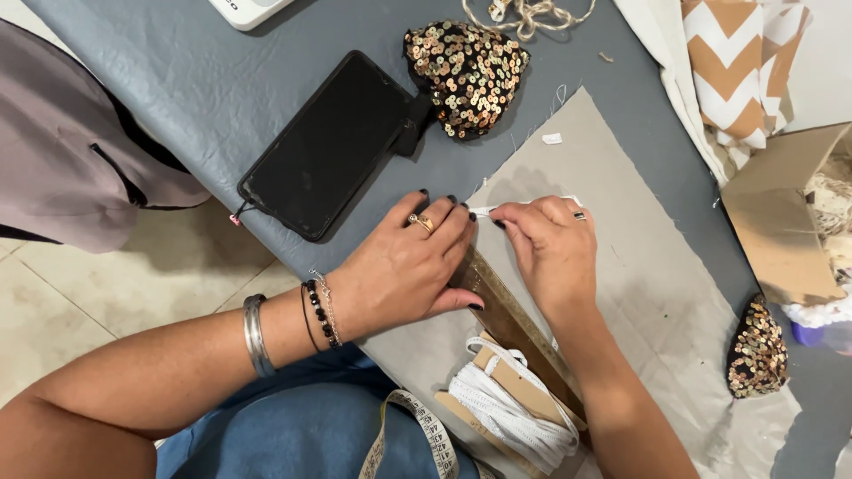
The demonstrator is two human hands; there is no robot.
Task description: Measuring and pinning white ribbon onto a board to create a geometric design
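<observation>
On grey fabric [621,257], hands flatten a wooden ruler [510,315].

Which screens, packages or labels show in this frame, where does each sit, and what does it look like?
Phone: on the grey tabletop, beyond the left hand; black rectangle, screen dark.
Cardboard box: right edge, open, plain brown.
White device: top edge, only a pale corner in view; cannot tell what it is.
Cardboard card: near the right hand's wrist; tan, wound with white trim.

Left hand [410,266] lies flat, fingers spread (palm down); right hand [550,248] curls, fingertips pinched.
</observation>
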